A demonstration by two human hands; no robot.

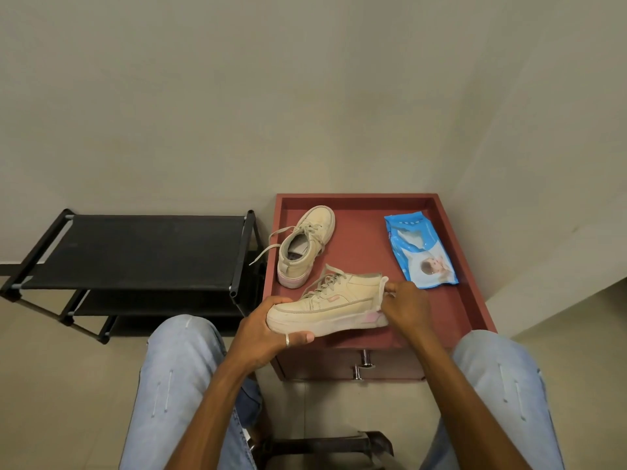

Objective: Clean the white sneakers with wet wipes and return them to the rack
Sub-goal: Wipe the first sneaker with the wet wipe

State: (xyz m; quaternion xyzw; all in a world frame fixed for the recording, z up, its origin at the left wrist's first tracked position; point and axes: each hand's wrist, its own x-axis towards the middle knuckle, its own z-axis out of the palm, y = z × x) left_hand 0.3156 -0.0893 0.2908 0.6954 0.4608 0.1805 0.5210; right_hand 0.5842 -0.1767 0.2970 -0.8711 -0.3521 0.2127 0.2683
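Left hand [268, 329] curled round the toe of a sneaker [325, 307], thumb under the sole. Right hand [405, 305] pinches its heel, maybe with a wipe, can't tell. Sneaker held sideways over the front edge of the red cabinet [475, 300]. Behind it on top: second sneaker [305, 245], upright; wipes pack [419, 252] to the right. Rack [135, 249] to the left.

One wide-angle head view looks forward and steeply down, close over the low reddish-brown rimmed cabinet [366, 252], black fabric-shelved rack [135, 249] at left; edges seem lens-bowed.
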